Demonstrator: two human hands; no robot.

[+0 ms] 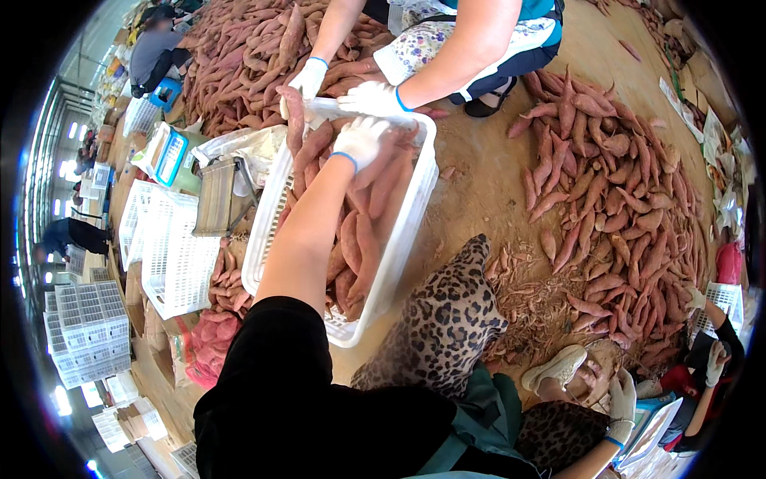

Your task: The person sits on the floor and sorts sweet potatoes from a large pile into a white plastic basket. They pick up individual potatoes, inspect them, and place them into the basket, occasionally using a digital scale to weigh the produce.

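Observation:
My left hand point(362, 143), in a white glove with a blue cuff, reaches into a white plastic crate point(392, 269). It rests with fingers apart on the sweet potatoes point(366, 242) near the crate's far end; its palm side is hidden. Across from me, a co-worker's gloved hand point(309, 79) grips a sweet potato point(293, 120) at the crate's far left corner. The co-worker's other glove point(372, 99) lies at the far rim. My right hand point(622, 398), also gloved, is low at the right beside my leopard-print trouser leg; its fingers are not clear.
A large sweet potato heap point(257, 66) lies beyond the crate, another heap point(622, 197) to the right. Left of it stand a folding stool point(214, 200) and white crates point(173, 251). Root scraps point(532, 293) lie near my knee. Other people work at the edges.

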